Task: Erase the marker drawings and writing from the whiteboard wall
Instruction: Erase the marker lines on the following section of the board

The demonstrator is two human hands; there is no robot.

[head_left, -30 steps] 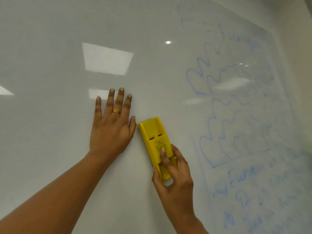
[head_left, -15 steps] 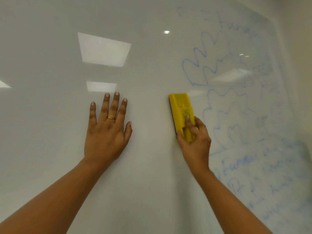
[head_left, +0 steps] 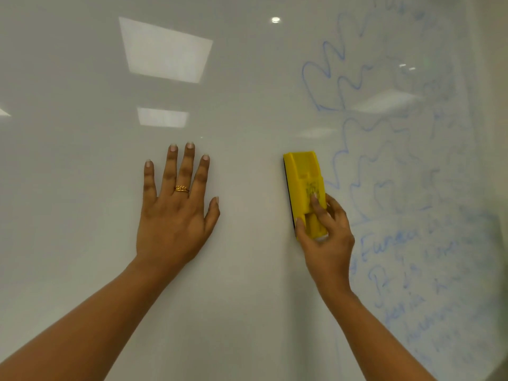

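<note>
Fig. — Erasing step, at the left edge of the marks. R. hand (head_left: 325, 243) grips the lower end of the eraser (head_left: 302, 182), thumb on its left side and fingers curled over the yellow back. The pad lies flat to the board (head_left: 247, 298), approx. upright. L. hand (head_left: 173, 215) lies flat on the board with fingers straight and spread, holding nothing, well apart from the eraser. Blue drawings (head_left: 343, 86) begin just right of the eraser, w/ writing (head_left: 398, 243) below them. Next move, as I judge it — a firm sweep rightward over the drawings, then down to the writing.
</note>
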